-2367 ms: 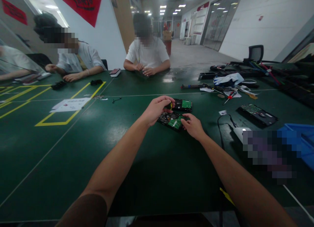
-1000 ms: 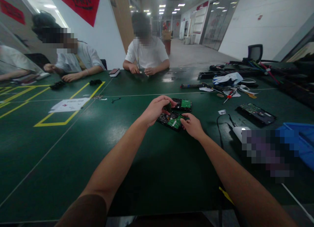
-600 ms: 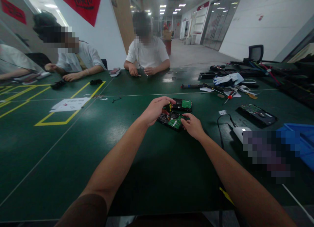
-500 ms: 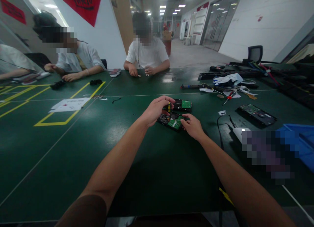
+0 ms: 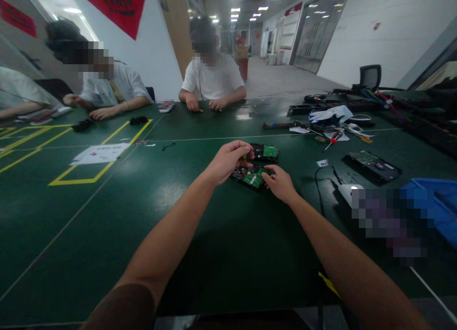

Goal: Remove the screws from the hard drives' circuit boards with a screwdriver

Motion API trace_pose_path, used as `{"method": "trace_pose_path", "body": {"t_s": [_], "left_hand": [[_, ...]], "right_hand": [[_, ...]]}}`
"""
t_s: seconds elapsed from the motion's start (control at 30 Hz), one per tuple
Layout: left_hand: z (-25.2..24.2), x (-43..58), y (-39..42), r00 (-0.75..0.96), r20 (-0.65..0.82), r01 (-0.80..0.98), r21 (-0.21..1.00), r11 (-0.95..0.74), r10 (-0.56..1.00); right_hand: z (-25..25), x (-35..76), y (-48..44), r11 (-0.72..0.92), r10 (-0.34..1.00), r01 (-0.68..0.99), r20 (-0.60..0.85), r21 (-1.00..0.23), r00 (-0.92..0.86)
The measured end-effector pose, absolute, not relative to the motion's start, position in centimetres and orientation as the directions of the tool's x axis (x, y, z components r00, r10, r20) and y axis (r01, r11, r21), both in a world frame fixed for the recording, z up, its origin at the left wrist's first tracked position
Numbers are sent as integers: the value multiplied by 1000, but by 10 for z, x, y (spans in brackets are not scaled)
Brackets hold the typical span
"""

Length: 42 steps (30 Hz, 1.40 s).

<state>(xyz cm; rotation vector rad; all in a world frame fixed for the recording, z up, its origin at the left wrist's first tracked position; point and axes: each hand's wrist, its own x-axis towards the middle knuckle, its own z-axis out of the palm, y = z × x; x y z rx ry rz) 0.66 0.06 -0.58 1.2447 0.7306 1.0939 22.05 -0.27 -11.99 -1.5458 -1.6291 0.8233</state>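
Observation:
In front of me on the green table lies a hard drive, its green circuit board facing up. My left hand is over its left end, fingers closed around a small yellow-and-black tool. Most of that tool is hidden by the fingers, so its kind is unclear. With thumb and fingertips, my right hand grips the right end of the same drive. Just behind it sits a second hard drive, also board side up and partly covered by my left hand.
A third hard drive lies to the right, near a blue bin and a cable. Screwdrivers and white gloves are farther back. Paper sheets lie left. Co-workers sit across the table.
My left fingers have turned and closed further around the yellow-and-black tool, which now shows less. My right hand and the hard drive stay in place.

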Motion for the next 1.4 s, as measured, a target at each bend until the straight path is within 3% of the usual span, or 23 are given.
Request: {"method": "trace_pose_path", "body": {"t_s": [0.43, 1.0, 1.4], "left_hand": [[-1, 4, -1, 325, 136, -102, 989, -109, 936], [-3, 4, -1, 342, 102, -192, 981, -37, 934], [0, 1, -1, 318, 162, -21, 986, -164, 934]], "right_hand": [[-122, 222, -1, 64, 998, 511, 69, -857, -9], [-124, 221, -1, 60, 998, 505, 68, -861, -3], [-123, 222, 0, 63, 997, 530, 77, -845, 4]]}}
